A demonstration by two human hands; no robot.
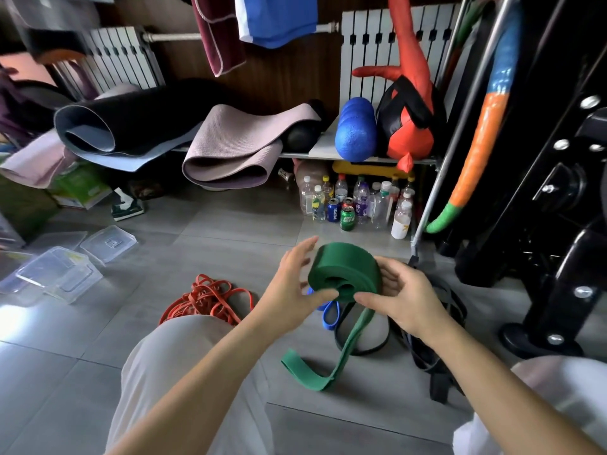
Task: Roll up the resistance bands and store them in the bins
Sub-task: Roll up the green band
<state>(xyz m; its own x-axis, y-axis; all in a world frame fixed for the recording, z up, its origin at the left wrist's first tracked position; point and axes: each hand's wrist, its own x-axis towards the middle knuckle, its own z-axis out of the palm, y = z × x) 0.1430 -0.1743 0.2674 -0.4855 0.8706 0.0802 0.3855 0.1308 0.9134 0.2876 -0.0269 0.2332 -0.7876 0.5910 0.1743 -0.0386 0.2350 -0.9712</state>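
The green band [345,274], mostly coiled, is held above the floor [230,231], core facing near, loose tail trailing down to the near left. The right hand [404,297] grips the coil; the left hand [292,280] is spread, thumb pressing it. Next, likely: wind in the tail, then reach the bins [59,274] at left.

Home workout corner, not commercial gym. Low shelf [295,155] along wall carries rolled yoga mats [138,126], blue foam roller [356,129] and red punch bag [410,136] at its right end. Black steel exercise machine [565,198] fills right side. Household signs: white radiators [387,44] on wall, towels [213,34] hung above, drink bottles and cans [358,205] crowded on grey tile floor [230,231] under shelf. Red resistance bands [207,300] and clear plastic bins [59,274] lie on floor.
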